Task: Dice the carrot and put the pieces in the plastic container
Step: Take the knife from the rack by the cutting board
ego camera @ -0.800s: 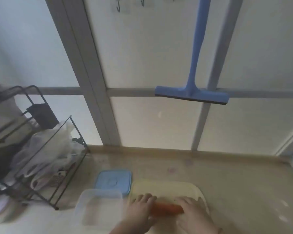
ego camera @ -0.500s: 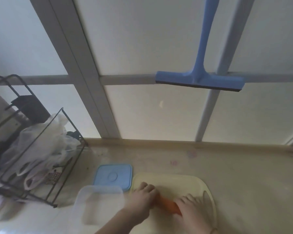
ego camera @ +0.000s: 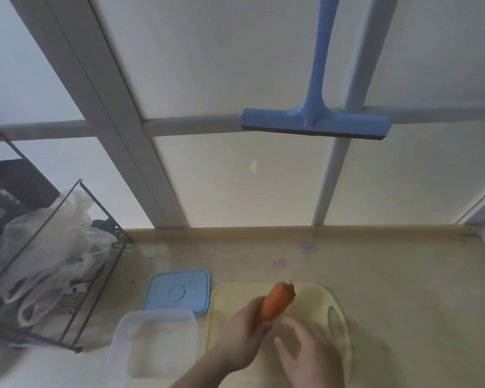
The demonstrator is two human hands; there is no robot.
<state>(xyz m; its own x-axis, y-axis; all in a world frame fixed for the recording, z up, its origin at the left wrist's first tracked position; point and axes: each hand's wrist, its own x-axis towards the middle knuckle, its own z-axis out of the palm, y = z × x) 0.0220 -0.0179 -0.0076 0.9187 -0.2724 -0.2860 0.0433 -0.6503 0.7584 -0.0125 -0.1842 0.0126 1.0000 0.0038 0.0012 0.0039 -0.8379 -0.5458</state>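
Observation:
My left hand (ego camera: 242, 338) grips the lower end of a whole orange carrot (ego camera: 276, 302) and holds it tilted up over the pale yellow cutting board (ego camera: 317, 298). Its stem end points up and to the right. Beside the carrot, my right hand (ego camera: 310, 351) hovers over the board with its fingers spread, blurred and holding nothing. To the left of the board sits the clear plastic container (ego camera: 154, 343), with nothing visible inside it. No knife is in view.
The container's blue lid (ego camera: 178, 292) lies flat behind it. A black wire rack (ego camera: 53, 275) stuffed with plastic bags stands at the left. A blue squeegee (ego camera: 315, 121) hangs on the frosted window behind the beige counter (ego camera: 403, 289).
The carrot lay flat on the board under both hands. My left hand has lifted it and tipped it upright, and my right hand has let go. The camera has tilted down slightly.

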